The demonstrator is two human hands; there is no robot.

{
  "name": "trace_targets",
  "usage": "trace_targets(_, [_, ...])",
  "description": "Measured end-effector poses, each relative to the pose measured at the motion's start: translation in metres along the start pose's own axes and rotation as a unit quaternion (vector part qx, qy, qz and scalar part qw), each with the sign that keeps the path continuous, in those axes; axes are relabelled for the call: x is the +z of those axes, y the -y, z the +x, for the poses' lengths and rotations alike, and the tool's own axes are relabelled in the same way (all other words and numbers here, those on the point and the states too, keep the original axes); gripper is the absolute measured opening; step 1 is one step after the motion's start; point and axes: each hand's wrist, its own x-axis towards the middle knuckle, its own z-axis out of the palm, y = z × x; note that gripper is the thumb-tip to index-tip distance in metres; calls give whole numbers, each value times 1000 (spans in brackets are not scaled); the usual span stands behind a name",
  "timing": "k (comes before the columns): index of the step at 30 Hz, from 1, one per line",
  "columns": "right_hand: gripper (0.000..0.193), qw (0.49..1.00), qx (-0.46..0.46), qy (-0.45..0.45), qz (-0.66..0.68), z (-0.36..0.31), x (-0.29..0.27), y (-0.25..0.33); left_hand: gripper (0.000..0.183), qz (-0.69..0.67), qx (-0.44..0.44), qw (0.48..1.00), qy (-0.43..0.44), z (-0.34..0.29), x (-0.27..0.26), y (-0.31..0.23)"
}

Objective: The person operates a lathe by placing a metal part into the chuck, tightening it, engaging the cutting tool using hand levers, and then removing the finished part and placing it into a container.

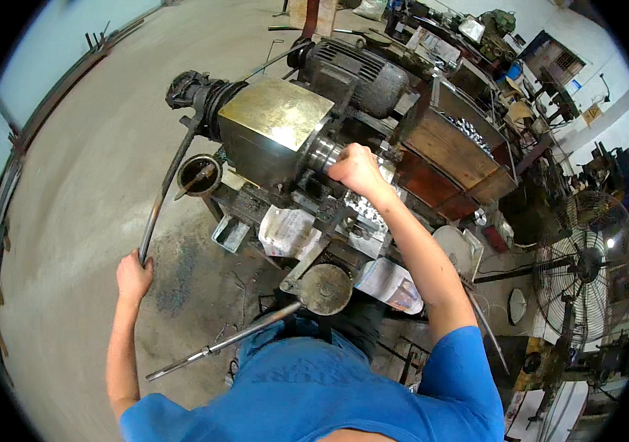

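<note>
My left hand (135,277) is wrapped round the lower end of a long metal lever (165,193). The lever slants up to the left end of a lathe-like machine, whose box-shaped housing (276,114) has a shiny brass-coloured top. At the housing's right side, my right hand (359,171) is closed beside the bright round spindle (323,153). Its fingers are curled down, and whatever they hold is hidden behind the hand. Under my right wrist, small shiny metal pieces (365,208) lie on the machine bed.
An electric motor (358,74) sits behind the housing. To the right stands a wooden box (447,144) with small metal parts. A round pan (199,175) holds a brush-like tool. Close to my body are a round metal plate (327,289) and a bar (226,341). A caged fan (587,265) stands right.
</note>
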Motion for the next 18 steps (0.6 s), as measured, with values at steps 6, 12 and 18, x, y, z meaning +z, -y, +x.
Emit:
trace_targets(6, [29, 998, -31, -58, 12, 6, 11, -2, 9, 213, 88, 961, -151, 114, -21, 123])
trace_targets(12, [30, 986, -114, -119, -37, -7, -2, -17, 20, 180, 26, 977, -112, 148, -18, 125])
trace_targets(18, [33, 976, -133, -172, -35, -97, -56, -73, 21, -436, 33, 865, -245, 93, 89, 5])
